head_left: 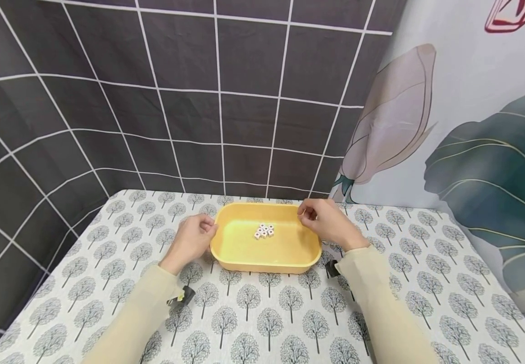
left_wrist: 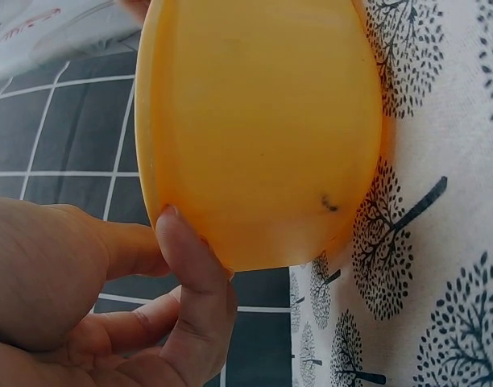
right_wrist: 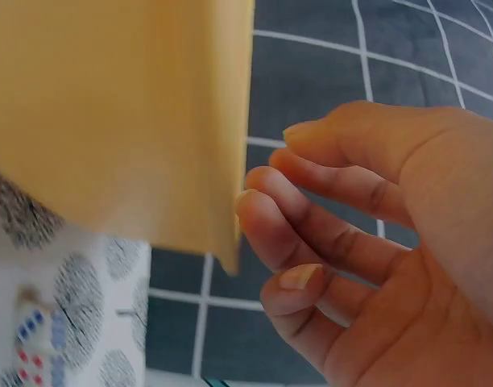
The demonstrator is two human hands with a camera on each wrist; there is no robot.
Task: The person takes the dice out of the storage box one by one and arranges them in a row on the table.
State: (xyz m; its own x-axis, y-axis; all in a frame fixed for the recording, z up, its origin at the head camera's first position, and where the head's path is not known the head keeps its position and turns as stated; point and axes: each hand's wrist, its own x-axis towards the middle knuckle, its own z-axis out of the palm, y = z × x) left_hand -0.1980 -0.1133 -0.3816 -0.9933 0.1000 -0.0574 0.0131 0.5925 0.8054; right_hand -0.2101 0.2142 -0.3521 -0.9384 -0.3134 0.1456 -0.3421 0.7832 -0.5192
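A yellow plastic tray (head_left: 244,267) sits on the table with several small white dice (head_left: 264,231) in its middle in the head view. My left hand (head_left: 194,235) is at the tray's left end. In the left wrist view, that hand's fingers (left_wrist: 194,262) pinch the rim, one fingertip pressing the outer wall. My right hand (head_left: 328,222) is at the tray's far right corner, fingers loosely bent. The right wrist view has its fingertips (right_wrist: 254,214) right at the rim, with the thumb held apart.
A white cloth with tree prints (head_left: 248,323) covers the table. Dice (right_wrist: 37,347) with blue and red dots show on the cloth beside the tray in the right wrist view. Behind stands a dark grid-patterned curtain (head_left: 189,116), with a floral one (head_left: 471,151) at the right.
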